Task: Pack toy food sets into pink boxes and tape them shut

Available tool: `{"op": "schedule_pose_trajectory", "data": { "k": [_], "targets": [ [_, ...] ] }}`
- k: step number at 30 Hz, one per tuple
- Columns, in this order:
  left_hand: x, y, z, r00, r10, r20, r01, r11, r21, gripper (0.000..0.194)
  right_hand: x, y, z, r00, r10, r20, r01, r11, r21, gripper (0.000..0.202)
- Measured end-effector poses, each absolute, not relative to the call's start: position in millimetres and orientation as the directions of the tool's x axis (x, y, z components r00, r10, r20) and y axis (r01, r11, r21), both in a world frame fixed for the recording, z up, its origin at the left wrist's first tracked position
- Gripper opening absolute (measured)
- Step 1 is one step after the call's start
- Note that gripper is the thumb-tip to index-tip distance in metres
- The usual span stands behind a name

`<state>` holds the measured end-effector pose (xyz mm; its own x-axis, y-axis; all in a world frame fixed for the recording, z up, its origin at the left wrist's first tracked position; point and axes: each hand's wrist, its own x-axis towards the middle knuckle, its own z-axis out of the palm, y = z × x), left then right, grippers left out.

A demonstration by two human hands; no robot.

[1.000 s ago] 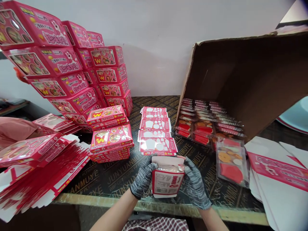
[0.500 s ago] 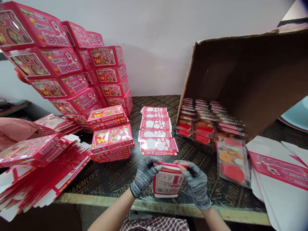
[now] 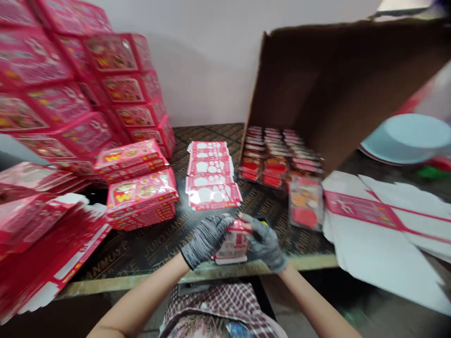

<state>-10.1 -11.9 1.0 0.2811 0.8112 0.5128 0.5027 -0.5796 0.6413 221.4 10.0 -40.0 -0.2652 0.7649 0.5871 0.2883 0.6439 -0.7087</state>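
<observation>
**Left hand and right hand, in grey gloves, around a small pink box**

Both hands are closed on the box, one at each side, with fingers bent over its upper end. Bare fingertips show past the gloves there. The right hand is blurred, so its exact finger placement cannot be told.

The box stands roughly upright between the palms, at the near edge of a dark table, directly in front of the person. Its printed face is turned towards the viewer, and a white strip shows at its lower end. Whether it rests on the table or is held just above is unclear.

It looks like thin, glossy card: probably light, stiff along the folds but easily dented across the broad face, and slightly slippery. The side edges near the upper corners seem the best place to hold, with a light, even pinch; hard pressure on the middle could buckle it.

Just beyond the hands lie flat, window-cut cards. To the left is a low pile of pink boxes; to the right, a clear pack with red and orange contents lies near an open brown carton.
</observation>
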Motion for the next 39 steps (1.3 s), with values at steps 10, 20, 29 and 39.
{"op": "schedule_pose_trajectory", "data": {
  "k": [10, 20, 29, 39],
  "targets": [
    [-6, 13, 6, 0.418, 0.751, 0.512, 0.681, -0.631, 0.371, 0.038, 340, -11, -95, 0.273, 0.93, 0.246, 0.594, 0.038, -0.804, 0.016],
    [17, -1, -24, 0.486, 0.67, 0.562, 0.744, -0.654, 0.136, 0.038, 312, -18, -123, 0.176, 0.979, 0.099, 0.499, -0.002, -0.867, 0.004],
    [21, 5, -30, 0.403, 0.719, 0.566, 0.772, -0.599, 0.211, 0.035, 305, -53, -136, 0.402, 0.914, 0.059, 0.328, -0.083, -0.941, 0.015],
    [23, 12, -30, 0.418, 0.672, 0.611, 0.774, -0.616, 0.148, 0.036, 295, -53, -145, 0.497, 0.864, 0.085, 0.428, -0.158, -0.89, 0.019]
  ]
}}
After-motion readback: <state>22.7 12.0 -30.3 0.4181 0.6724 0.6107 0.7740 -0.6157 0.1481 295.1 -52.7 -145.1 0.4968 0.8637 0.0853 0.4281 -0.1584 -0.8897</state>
